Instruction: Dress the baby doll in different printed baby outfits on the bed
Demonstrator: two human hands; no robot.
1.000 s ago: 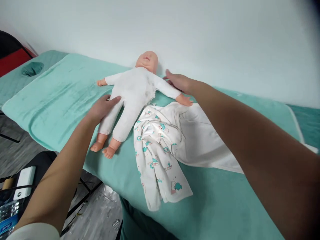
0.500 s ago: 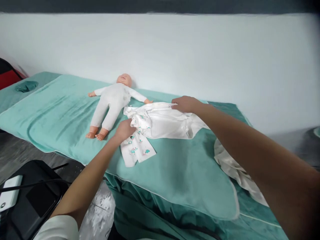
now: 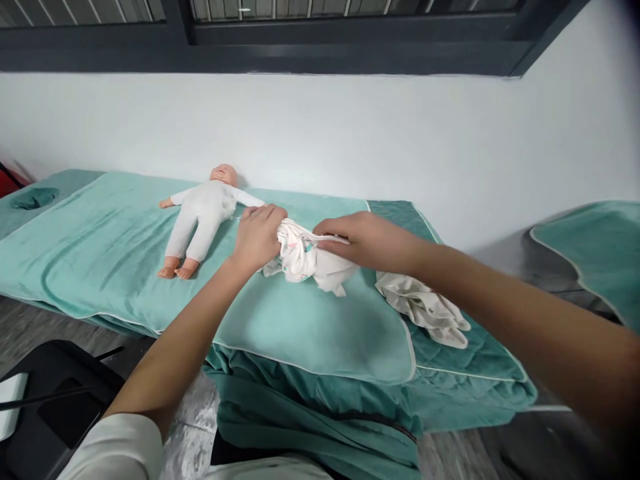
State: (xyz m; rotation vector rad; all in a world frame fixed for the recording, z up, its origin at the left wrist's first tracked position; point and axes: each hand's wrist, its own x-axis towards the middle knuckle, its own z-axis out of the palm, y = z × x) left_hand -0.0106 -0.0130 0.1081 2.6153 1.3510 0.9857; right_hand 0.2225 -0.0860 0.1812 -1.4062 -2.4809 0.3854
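Note:
A white baby garment (image 3: 300,257) with small green prints is bunched between my two hands, over the green bed cover. My left hand (image 3: 260,233) is closed on its left end. From the right, my right hand (image 3: 357,240) pinches the garment's edge between thumb and fingers. Part of the cloth hangs in folds below, so its full shape is hidden. A baby doll (image 3: 203,217) with a white cloth body lies on its back to the left, its head near the wall. The end of its arm on my side is hidden behind my left hand.
A crumpled cream cloth (image 3: 425,307) lies right of my hands on the darker quilted bed (image 3: 480,353). A black chair or case (image 3: 65,387) with a white device (image 3: 13,400) stands at lower left. The white wall (image 3: 320,133) runs behind the bed.
The garment, spread out before, is now gathered into a bunch. My hands have come closer together, and my right hand has shifted its hold. The view has tilted up, showing the window frame.

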